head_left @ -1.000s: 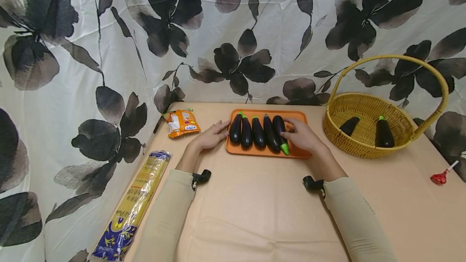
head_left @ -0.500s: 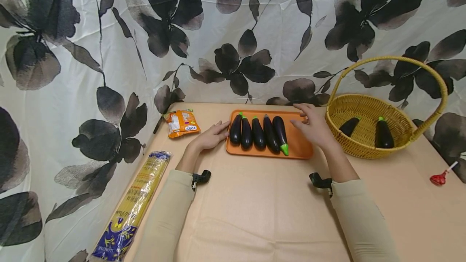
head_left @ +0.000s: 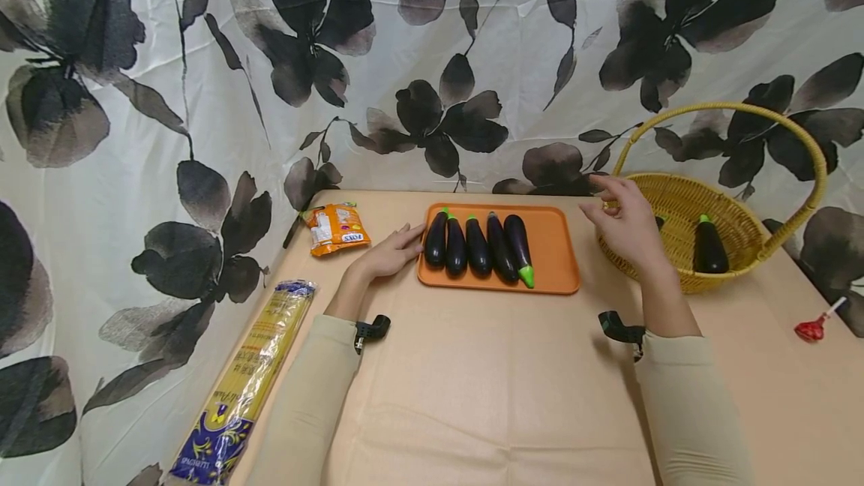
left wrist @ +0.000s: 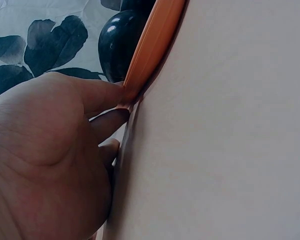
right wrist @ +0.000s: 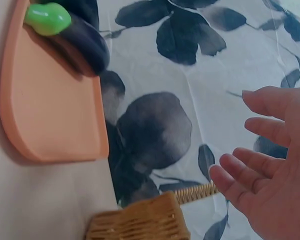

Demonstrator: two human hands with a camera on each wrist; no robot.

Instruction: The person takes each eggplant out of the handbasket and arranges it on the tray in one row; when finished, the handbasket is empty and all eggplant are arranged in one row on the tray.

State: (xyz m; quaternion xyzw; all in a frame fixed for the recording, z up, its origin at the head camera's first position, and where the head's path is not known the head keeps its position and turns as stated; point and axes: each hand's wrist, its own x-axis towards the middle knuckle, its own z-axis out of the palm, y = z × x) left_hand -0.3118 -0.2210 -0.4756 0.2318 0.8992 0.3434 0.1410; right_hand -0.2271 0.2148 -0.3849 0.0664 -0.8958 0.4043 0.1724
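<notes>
An orange tray (head_left: pixel 556 246) lies at the back middle of the table. Several dark eggplants stand side by side on its left and middle part; the rightmost eggplant (head_left: pixel 517 244) has its green stem end towards me. My left hand (head_left: pixel 386 255) rests by the tray's left edge, fingertips touching the rim (left wrist: pixel 149 55), fingers fairly straight. Holding nothing, my right hand (head_left: pixel 631 225) hovers by the left rim of a yellow wicker basket (head_left: pixel 718 283), its fingers loosely bent. An eggplant (head_left: pixel 710 247) lies inside the basket; another is mostly hidden behind my right hand.
An orange snack packet (head_left: pixel 337 229) lies left of the tray. Along the left table edge is a long spaghetti packet (head_left: pixel 246 377). A red lollipop (head_left: pixel 811 331) lies at the far right. Floral cloth (head_left: pixel 526 58) hangs behind the table, and the basket's handle (head_left: pixel 820 163) arches high.
My right hand has left the rightmost eggplant on the tray and moved right to the basket, with nothing in it. The left hand has stayed at the tray's edge.
</notes>
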